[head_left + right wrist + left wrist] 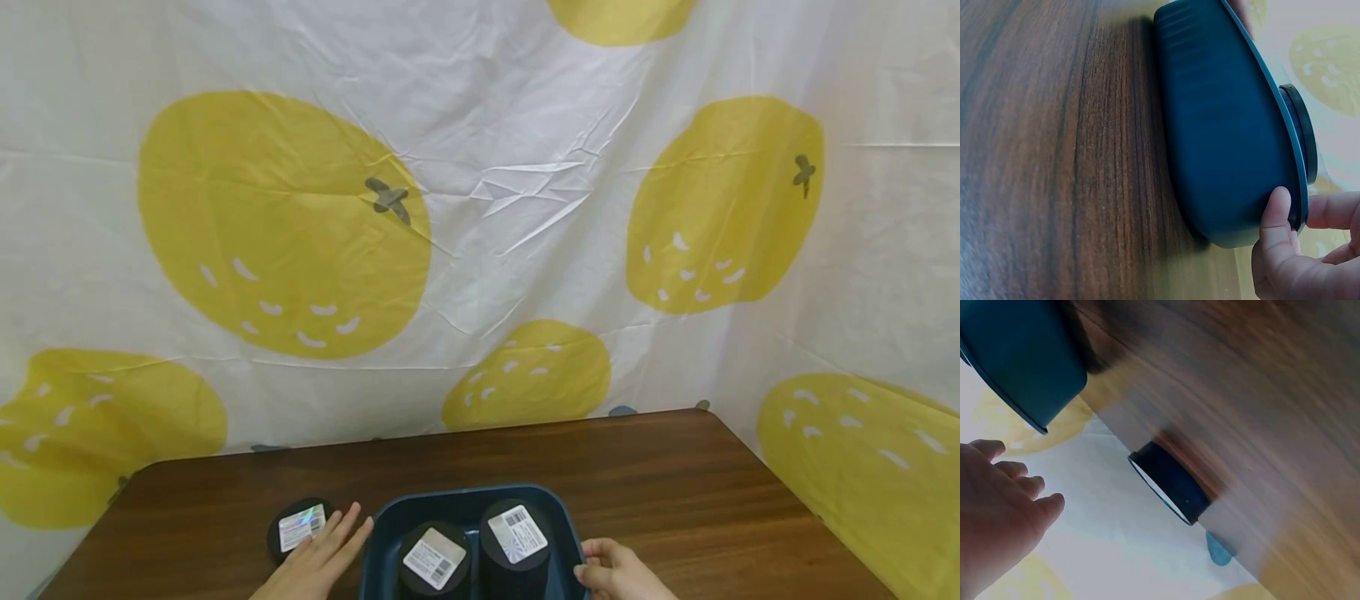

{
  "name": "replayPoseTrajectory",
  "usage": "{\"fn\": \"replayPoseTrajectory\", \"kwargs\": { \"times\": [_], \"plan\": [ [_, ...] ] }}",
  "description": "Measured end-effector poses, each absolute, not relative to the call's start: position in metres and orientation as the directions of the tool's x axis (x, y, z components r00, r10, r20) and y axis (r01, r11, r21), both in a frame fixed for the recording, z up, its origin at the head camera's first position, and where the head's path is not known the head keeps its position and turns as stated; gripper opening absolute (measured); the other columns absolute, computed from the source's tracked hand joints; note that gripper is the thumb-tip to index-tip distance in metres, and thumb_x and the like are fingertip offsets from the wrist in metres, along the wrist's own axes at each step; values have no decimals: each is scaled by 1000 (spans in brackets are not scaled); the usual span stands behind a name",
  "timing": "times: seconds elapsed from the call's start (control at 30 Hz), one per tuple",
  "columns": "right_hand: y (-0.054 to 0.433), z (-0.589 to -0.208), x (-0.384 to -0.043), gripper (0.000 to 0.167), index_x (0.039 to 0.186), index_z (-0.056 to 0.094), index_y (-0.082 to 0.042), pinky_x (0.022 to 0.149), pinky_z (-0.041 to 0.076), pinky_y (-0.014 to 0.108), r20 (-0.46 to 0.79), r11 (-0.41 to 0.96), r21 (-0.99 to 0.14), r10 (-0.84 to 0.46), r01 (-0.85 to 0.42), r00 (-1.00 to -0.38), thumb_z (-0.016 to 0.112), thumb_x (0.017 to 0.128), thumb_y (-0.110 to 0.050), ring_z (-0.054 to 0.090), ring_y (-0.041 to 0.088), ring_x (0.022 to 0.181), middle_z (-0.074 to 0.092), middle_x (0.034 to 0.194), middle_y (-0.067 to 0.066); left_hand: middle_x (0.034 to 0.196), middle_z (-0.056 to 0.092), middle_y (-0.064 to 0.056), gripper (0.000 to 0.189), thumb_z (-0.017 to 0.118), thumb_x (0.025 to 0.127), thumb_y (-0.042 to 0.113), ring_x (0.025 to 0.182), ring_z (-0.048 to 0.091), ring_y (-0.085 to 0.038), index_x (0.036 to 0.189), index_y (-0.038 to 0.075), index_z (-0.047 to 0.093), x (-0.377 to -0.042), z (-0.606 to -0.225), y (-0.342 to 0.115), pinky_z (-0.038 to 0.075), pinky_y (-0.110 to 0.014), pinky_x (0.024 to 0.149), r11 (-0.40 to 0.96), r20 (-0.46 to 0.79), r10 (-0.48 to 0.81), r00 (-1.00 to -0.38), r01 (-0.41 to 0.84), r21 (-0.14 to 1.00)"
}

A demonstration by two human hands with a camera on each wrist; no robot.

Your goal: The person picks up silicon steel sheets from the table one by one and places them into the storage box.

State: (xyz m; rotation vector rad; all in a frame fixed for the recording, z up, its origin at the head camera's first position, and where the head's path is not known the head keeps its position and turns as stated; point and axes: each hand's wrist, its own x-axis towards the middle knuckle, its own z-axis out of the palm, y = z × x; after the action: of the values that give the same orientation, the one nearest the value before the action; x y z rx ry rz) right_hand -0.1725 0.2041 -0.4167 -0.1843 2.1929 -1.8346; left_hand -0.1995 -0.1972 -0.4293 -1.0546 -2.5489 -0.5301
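Observation:
A dark blue tray (459,493) stands at the table's front, with two black cylindrical containers in it. White barcode labels cover the tops of the left container (433,557) and the right container (516,537). My right hand (618,569) pinches the tray's right rim between thumb and fingers, as the right wrist view also shows with the tray's side wall (1222,125). Left of the tray, my left hand (318,560) has its fingers stretched out and holds nothing. It overlaps a low, round black container (282,527) with a label; in the left wrist view that container (1172,481) sits apart from the fingers.
The brown wooden table (645,475) extends behind the tray and to both sides. A white cloth (517,208) with yellow fruit prints hangs along the table's back and right edges.

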Motion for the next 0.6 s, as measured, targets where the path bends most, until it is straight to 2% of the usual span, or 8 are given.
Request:
{"fn": "replayPoseTrajectory", "kwargs": {
  "times": [0.03,0.13,0.2,0.27,0.37,0.43,0.6],
  "plan": [
    [204,-417,-172,41,112,40,21,62,48,22,-128,184,-980,-273,79,-954,53,84,-6,53,13,71,53,88,7,143,-13,30,84,53,81,65,120,40,-48,145,44,3,-199,-430,-198,40,-68,79,669,436,595,-675,716,197],
    [204,-418,-173,41,112,39,21,62,48,21,-124,173,-982,-277,78,-953,53,85,-6,53,13,71,53,88,7,142,-14,32,93,62,78,60,118,43,-48,142,49,-3,-196,-432,-200,41,-67,79,706,441,573,-691,689,162],
    [204,-417,-172,41,112,39,21,60,46,19,-126,169,-982,-277,81,-953,53,85,-6,52,13,70,53,87,7,142,-16,33,98,65,75,57,134,27,-35,140,50,-8,-195,-434,-201,42,-65,79,731,450,563,-693,672,119],
    [204,-417,-172,41,113,38,21,60,46,19,-134,157,-983,-277,92,-951,52,85,-6,52,12,69,52,88,7,143,-17,33,101,64,74,59,141,7,-16,139,50,-12,-193,-437,-202,44,-62,77,757,482,552,-681,651,52],
    [204,-417,-172,40,113,37,20,58,45,18,-144,140,-984,-277,108,-950,51,86,-6,51,12,67,52,88,7,144,-19,32,103,61,72,63,128,-20,12,139,49,-16,-191,-442,-204,46,-57,77,792,525,531,-665,609,-30],
    [203,-417,-172,40,114,37,20,58,47,19,-147,127,-985,-278,115,-949,51,86,-5,52,12,67,52,88,7,144,-18,34,103,61,71,65,129,-18,13,139,51,-15,-190,-443,-206,46,-54,77,815,550,504,-667,577,-47],
    [203,-418,-171,40,113,37,20,58,46,19,-138,136,-985,-272,104,-952,51,86,-6,52,12,66,52,88,7,144,-12,37,100,66,71,60,128,-13,17,138,57,-7,-185,-446,-212,42,-52,81,839,561,445,-699,544,12]
  ]
}}
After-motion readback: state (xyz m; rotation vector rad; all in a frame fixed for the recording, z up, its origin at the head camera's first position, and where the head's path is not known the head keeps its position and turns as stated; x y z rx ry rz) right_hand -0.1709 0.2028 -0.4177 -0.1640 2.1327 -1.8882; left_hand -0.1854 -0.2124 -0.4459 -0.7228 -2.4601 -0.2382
